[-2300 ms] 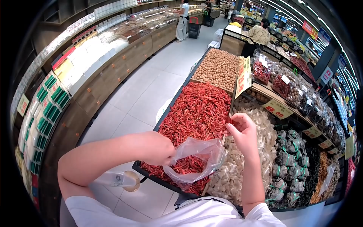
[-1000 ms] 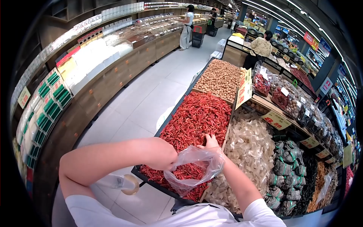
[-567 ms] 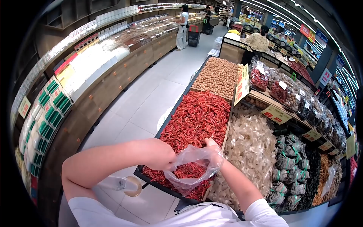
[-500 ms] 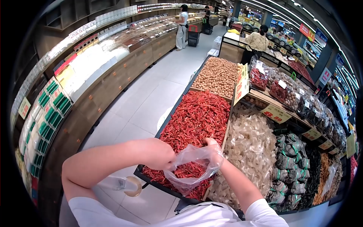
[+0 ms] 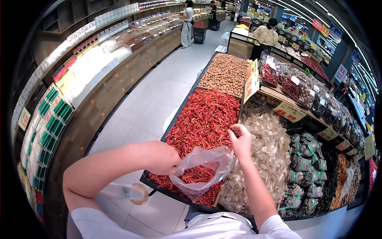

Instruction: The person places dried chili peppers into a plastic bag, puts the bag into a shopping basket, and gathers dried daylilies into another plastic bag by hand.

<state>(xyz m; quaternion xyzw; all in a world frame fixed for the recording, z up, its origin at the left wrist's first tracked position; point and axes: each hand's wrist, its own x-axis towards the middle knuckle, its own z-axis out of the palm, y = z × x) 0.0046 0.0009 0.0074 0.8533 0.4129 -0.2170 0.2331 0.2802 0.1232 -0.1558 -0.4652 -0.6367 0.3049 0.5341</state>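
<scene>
Since the earlier frame, my right hand (image 5: 240, 139) has moved off the far side of the clear plastic bag (image 5: 223, 159) and up towards the right edge of the chilli bin. Recorded from left to right, the findings are as follows. Green-and-white packets (image 5: 51, 128) are stacked at the far left, beside a long wooden counter (image 5: 115, 81). A person in a white top (image 5: 188, 16) stands at its far end, next to a dark basket (image 5: 199, 35). My left hand (image 5: 164, 157) is closed on the left rim of the bag. The bag is open-mouthed, over the near end of the bin of dried red chillies (image 5: 207, 115). Red chillies show through its mouth; I cannot tell how many are inside and how many beneath. Walnuts (image 5: 225, 71) fill the section beyond the chillies. My right hand is apart from the bag, raised near the line between the chillies and the pale dried strips (image 5: 266, 145), fingers bent and thumb close to the index finger. I cannot tell whether it pinches anything. A tall yellow price card (image 5: 251, 81) stands above that line. Dark bundles with green ties (image 5: 306, 167) lie right of the strips.
</scene>
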